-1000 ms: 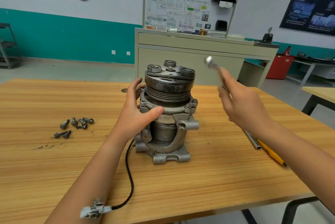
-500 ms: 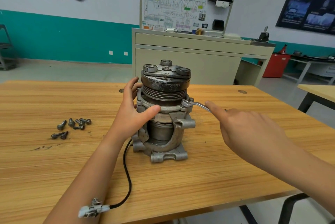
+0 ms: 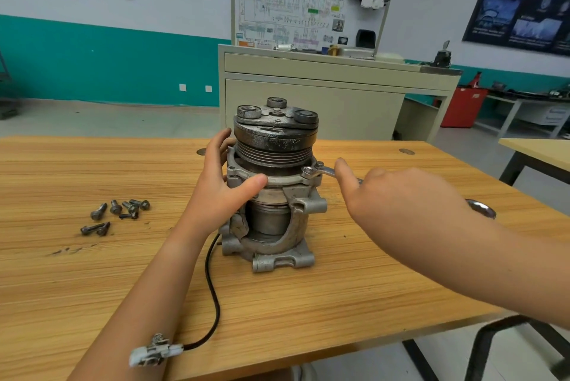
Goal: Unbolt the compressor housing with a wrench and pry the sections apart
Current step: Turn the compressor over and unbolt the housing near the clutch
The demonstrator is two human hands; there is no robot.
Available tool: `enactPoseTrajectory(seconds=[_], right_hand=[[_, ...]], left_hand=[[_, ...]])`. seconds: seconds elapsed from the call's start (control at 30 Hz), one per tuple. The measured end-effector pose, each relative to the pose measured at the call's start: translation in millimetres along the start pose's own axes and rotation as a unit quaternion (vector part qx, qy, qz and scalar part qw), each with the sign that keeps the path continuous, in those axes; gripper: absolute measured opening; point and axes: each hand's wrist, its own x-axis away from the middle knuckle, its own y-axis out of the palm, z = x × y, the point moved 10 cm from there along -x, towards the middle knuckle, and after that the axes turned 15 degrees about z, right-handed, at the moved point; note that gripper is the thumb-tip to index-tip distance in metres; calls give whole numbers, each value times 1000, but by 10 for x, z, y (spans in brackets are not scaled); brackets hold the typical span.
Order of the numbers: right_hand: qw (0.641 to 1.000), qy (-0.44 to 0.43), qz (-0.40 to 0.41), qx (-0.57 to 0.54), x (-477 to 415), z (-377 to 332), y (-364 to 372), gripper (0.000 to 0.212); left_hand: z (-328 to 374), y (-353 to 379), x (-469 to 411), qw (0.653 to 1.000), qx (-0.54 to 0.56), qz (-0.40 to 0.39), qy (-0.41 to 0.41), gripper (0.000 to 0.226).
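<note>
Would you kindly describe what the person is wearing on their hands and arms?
Nothing shows: the left hand and right hand are ungloved, without visible rings; the left forearm and right forearm carry no sleeve, watch or band within the frame.

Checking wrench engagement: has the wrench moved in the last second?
Yes. The wrench dropped from mid-air beside the top of the compressor onto its right flange bolt.

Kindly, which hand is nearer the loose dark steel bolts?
Left. The left hand holds the grey metal compressor right of the bolts; the right hand is beyond it, holding the silver wrench.
</note>
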Motion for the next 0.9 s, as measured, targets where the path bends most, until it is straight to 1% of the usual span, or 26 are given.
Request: enactPoseTrajectory(seconds=[0.07,0.13,0.2,0.3,0.4,0.43,0.53,0.6,0.7,0.83,0.9], right_hand=[[1000,-8,5,10,-12,-32,7,74],[999,-19,27,21,-49,2,3,72],[998,-36,47,7,-108,112,24,65],[997,-35,13,-61,-193,303,201,59],[998,-18,-4,-64,-277,394,397,61],[998,-19,-4,-56,-321,413,464,56],[999,-20,15,-24,-547,444,593,30],[998,-12,60,-20,-738,396,601,25],[987,-19,159,-32,-924,317,560,29],[978,-9,203,-47,-833,363,512,39],[960,9,258,-108,-641,423,396,41]], left_hand=[[4,3,9,1000,1,-3,-3,91],[13,2,14,1000,1,-3,-4,91],[23,7,14,1000,2,-5,-4,91],[22,8,14,1000,0,-9,-3,91],[23,4,18,1000,-2,-8,-3,94],[26,6,19,1000,-2,-8,-3,94],[23,8,17,1000,-3,-8,-6,94],[23,10,16,1000,0,-13,-9,96],[25,9,14,1000,6,-20,-13,97],[23,-1,8,1000,4,-22,-11,96],[29,-1,6,1000,3,-22,-7,97]])
